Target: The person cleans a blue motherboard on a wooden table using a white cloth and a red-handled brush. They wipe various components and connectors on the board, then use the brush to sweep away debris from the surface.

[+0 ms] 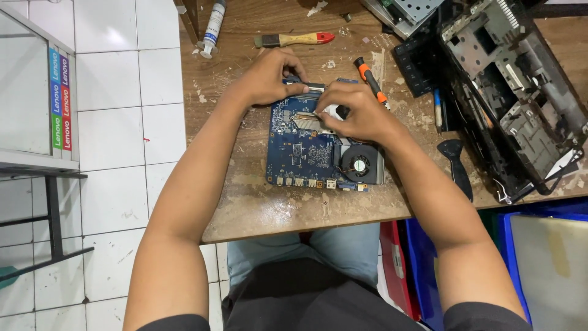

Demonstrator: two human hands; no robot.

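I see the blue rectangular circuit board point(306, 153) with its black round fan point(360, 164) lying near the front edge of the worn wooden surface point(263, 208). My left hand point(269, 76) presses on the board's far edge, grip empty. My right hand point(358, 110) is clenched around an orange-handled screwdriver point(370, 79), over the metal heatsink point(315, 121).

Bare wood fronts the blue circuit board point(300, 153); a screwdriver point(370, 79) and black chassis point(514, 92) crowd its right.
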